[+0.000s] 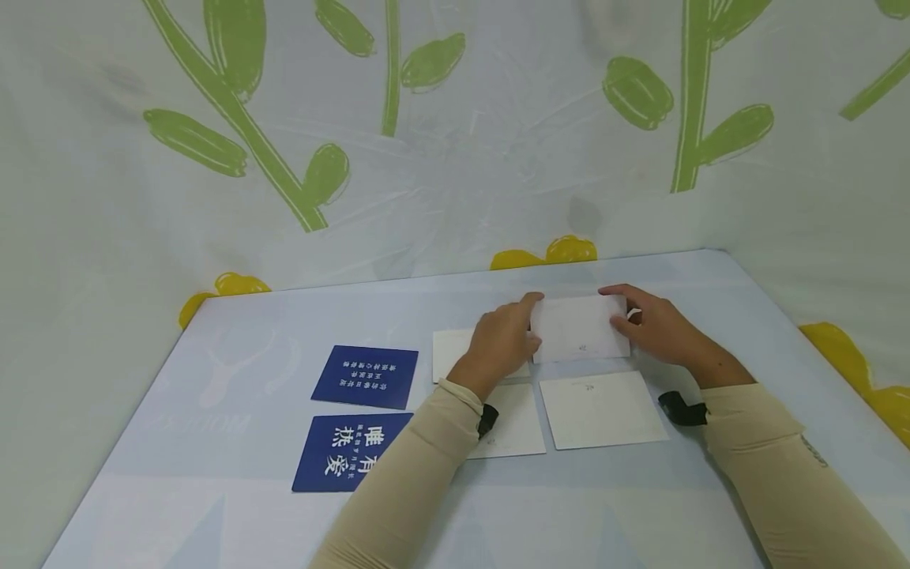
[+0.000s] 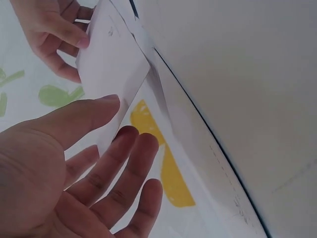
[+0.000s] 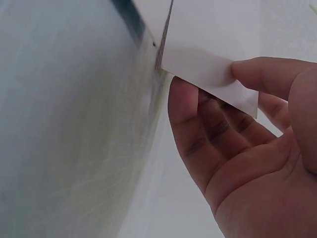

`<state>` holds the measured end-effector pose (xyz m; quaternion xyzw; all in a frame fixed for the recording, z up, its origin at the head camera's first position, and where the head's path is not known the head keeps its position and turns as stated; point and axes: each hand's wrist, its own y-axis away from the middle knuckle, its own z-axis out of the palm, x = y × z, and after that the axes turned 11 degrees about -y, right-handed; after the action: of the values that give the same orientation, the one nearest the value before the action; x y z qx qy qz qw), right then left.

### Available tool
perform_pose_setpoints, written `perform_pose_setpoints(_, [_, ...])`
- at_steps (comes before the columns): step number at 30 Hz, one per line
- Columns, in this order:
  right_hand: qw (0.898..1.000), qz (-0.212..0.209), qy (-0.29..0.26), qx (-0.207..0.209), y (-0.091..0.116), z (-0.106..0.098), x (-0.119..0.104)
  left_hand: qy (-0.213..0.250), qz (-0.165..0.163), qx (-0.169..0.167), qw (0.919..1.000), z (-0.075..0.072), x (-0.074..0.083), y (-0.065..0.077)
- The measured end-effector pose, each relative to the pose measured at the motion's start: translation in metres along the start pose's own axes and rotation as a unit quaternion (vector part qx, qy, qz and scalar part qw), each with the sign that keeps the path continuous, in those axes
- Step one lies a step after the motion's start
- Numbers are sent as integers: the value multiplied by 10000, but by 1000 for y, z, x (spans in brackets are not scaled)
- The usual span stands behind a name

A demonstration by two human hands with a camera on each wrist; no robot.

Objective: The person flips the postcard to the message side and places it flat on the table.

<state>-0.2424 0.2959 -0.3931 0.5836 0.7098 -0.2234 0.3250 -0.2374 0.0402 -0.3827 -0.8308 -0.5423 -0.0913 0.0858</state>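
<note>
A white card (image 1: 579, 328) with a small dark mark near its lower edge stands tilted up off the table, between both hands. My left hand (image 1: 500, 338) holds its left edge; in the left wrist view the thumb (image 2: 101, 110) lies at the front and the fingers curl beside and behind the edge. On the other side my right hand (image 1: 661, 330) pinches the right edge, its thumb (image 3: 262, 74) in front and fingers behind. Just below lies another white card (image 1: 604, 411). Two more, a rear white card (image 1: 449, 352) and a nearer white card (image 1: 515, 419), are partly hidden by my left hand and arm.
To the left lie a blue card (image 1: 366, 377) with small white characters and, nearer, a blue card (image 1: 327, 458) with large ones, partly covered by my left sleeve (image 1: 419, 474). A pale cloth (image 1: 455, 182) with green leaves hangs behind the table (image 1: 178, 442).
</note>
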Motion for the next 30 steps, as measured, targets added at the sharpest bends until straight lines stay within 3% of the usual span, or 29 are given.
perform_pose_setpoints(15, [9993,171,81,-319,0,3,3,-642,113,-333,9973,3,4,2])
perform_pose_setpoints(30, [9982,162,194,-537,0,7,4,-1254,236,-421,9909,9,4,5])
